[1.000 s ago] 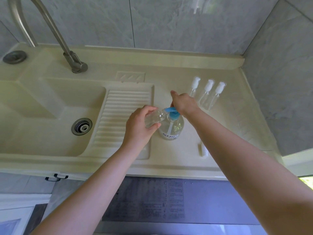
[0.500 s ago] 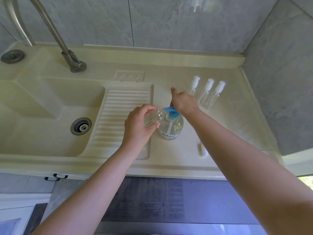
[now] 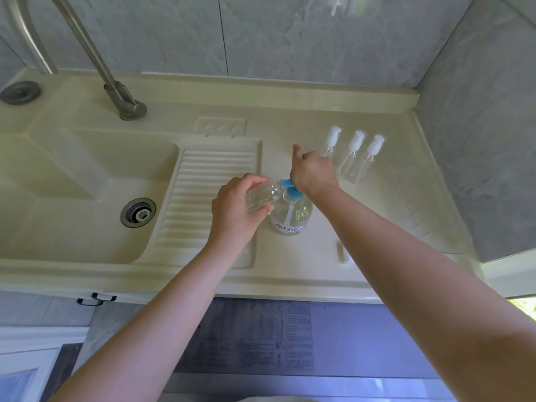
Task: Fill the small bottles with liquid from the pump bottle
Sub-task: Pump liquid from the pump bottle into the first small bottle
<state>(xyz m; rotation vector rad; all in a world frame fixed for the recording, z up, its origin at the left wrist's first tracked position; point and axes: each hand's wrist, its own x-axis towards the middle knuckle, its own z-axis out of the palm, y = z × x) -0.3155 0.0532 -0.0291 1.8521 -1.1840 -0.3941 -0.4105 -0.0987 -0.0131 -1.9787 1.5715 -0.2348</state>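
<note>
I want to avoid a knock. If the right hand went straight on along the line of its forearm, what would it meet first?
Probably the nearest capped bottle, just beyond the right hand on the pump. Depth is unclear, so it could pass just beside it.

My cream countertop (image 3: pixel 304 274) carries the pump bottle (image 3: pixel 291 216). Behind and right of it stand three small spray bottles (image 3: pixel 352 158) in a row; a white cap (image 3: pixel 343 252) lies near its front right.
</note>
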